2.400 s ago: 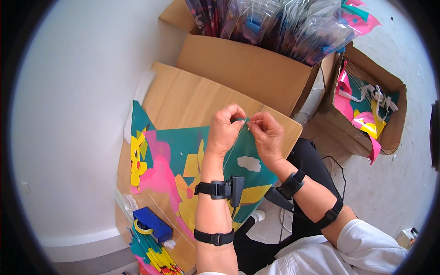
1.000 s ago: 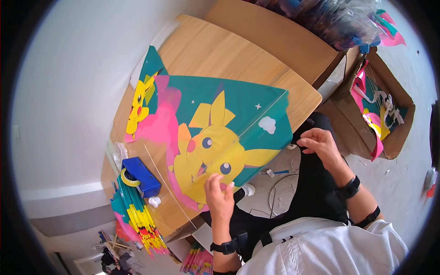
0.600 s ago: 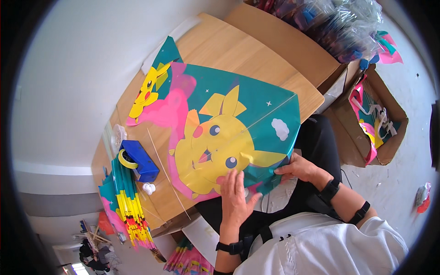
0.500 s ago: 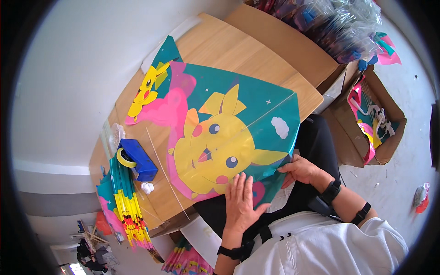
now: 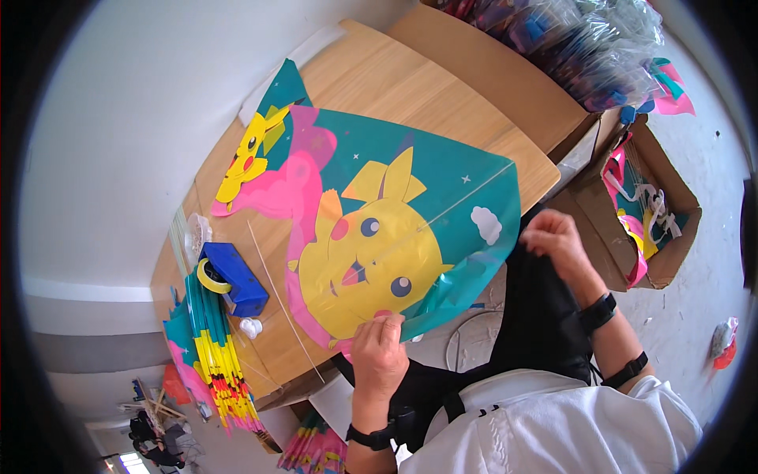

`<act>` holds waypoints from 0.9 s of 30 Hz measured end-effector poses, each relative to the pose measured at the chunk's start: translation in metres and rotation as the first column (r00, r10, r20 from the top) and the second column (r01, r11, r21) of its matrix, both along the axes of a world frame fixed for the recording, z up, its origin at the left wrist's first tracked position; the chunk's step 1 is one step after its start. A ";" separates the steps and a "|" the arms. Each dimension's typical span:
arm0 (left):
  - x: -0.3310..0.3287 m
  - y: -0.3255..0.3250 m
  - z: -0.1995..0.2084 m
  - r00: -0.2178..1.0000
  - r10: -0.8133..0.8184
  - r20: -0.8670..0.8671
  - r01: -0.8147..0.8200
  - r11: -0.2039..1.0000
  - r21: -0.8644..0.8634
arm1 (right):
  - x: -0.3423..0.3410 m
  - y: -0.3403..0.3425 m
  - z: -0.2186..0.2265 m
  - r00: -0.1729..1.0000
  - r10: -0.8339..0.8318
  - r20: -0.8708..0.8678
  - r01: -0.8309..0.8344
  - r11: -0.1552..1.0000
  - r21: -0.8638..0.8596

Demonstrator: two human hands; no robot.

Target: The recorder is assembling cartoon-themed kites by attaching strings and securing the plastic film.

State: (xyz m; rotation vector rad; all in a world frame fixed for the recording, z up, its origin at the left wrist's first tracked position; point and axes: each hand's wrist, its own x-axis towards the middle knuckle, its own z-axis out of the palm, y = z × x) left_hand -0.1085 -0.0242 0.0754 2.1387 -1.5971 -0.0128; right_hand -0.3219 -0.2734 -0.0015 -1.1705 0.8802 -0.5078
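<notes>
A large teal and pink plastic kite point(image 5: 371, 261) with a yellow cartoon figure lies across the table, its near side over my lap. A thin rod point(image 5: 466, 197) runs across it toward its right corner. My left hand point(image 5: 380, 355) is closed, pinching the near edge below the figure's cheek. That near side is curled up, hiding much of one yellow ear. My right hand point(image 5: 559, 241) hovers just beside the right corner with thumb and fingers pressed together; whatever is between them, if anything, is too small to see.
On the wooden table point(image 5: 410, 71) stand a blue tape dispenser point(image 5: 241, 280) and folded kites point(image 5: 217, 355); a thin loose stick point(image 5: 280, 304) lies nearby. An open cardboard box point(image 5: 671, 229) with kite parts sits at right. Plastic-wrapped bundles point(image 5: 584, 55) fill the far right.
My left hand has gone from lying flat to pinching the near edge, which now curls upward. My right hand has let go of the lower right edge and moved up toward the right corner.
</notes>
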 end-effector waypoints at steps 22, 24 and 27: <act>0.021 -0.046 -0.042 0.989 0.018 -0.145 0.020 0.966 0.257 | 0.081 0.007 0.004 0.736 -0.063 -0.674 -0.632 0.294 -0.717; 0.025 -0.046 -0.055 0.984 0.027 -0.176 0.021 0.964 0.265 | 0.081 0.006 0.003 0.716 -0.047 -0.696 -0.658 0.289 -0.696; 0.021 -0.046 -0.064 0.995 0.013 -0.098 0.025 0.927 0.373 | 0.082 0.004 0.003 0.717 -0.024 -0.697 -0.664 0.281 -0.693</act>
